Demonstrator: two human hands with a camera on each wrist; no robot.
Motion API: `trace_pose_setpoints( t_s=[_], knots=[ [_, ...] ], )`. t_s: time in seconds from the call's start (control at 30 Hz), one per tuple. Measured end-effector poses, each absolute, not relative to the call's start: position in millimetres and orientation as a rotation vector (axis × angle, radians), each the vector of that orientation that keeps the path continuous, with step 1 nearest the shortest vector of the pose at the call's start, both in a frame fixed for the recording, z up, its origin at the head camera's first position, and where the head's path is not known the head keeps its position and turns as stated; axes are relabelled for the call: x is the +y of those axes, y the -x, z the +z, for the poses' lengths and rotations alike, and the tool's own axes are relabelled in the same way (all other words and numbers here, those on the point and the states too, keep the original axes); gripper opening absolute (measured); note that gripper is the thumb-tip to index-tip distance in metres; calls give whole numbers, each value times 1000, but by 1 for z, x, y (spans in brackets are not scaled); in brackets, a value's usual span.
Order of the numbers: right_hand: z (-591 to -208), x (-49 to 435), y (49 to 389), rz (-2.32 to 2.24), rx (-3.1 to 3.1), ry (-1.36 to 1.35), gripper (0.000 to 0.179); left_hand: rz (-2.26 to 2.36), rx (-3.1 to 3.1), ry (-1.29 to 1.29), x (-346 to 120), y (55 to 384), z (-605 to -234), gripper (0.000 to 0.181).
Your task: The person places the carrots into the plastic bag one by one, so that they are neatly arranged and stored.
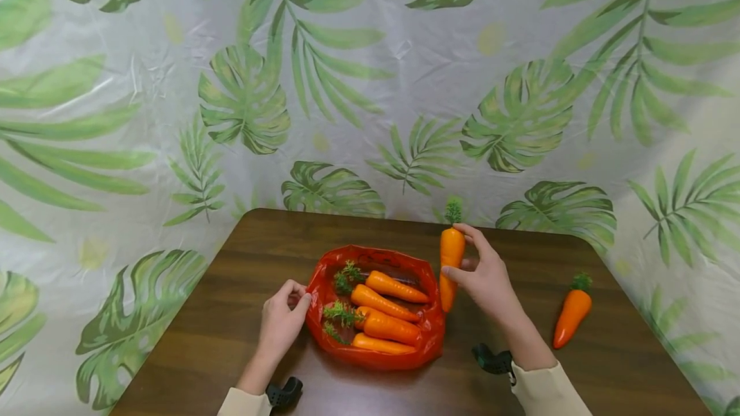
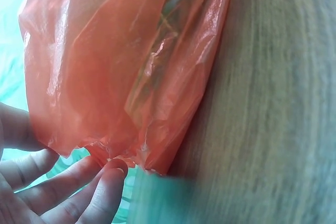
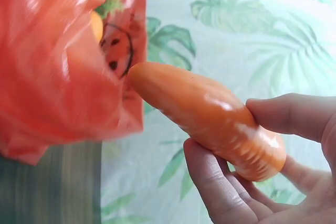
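Observation:
A red plastic bag lies open on the table with several orange carrots inside, their green tops to the left. My left hand pinches the bag's left rim between thumb and fingers; in the left wrist view the thin red film is bunched at the fingertips. My right hand grips one carrot upright beside the bag's right edge, green top up and tip down. In the right wrist view that carrot sits between thumb and fingers, its tip close to the bag.
Another carrot lies on the brown wooden table at the right, beyond my right forearm. Behind the table's far edge hangs a pale sheet printed with green leaves. Black straps circle both wrists.

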State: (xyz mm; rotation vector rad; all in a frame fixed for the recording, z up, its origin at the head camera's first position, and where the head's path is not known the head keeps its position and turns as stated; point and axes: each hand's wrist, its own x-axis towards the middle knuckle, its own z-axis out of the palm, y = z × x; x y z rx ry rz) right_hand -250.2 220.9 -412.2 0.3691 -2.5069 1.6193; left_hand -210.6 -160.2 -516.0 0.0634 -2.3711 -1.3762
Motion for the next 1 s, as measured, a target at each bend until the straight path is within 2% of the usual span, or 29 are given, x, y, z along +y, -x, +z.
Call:
trace_pose_setpoints(
  t_s=[0.3, 0.5, 0.77, 1.0],
  knots=[
    [-399, 190, 259, 1461, -2543, -499, 80, -1380, -2366, -67, -160, 211, -514, 13],
    [-404, 174, 264, 1342, -2548, -622, 81, -1369, -2368, -74, -160, 210, -515, 12],
    [-417, 159, 268, 1182, -2601, -911, 84, -1362, -2385, -90, -160, 209, -516, 12],
    [-424, 151, 268, 951, -2653, -1175, 79, -1359, -2391, -88, -159, 209, -515, 12]
  ],
)
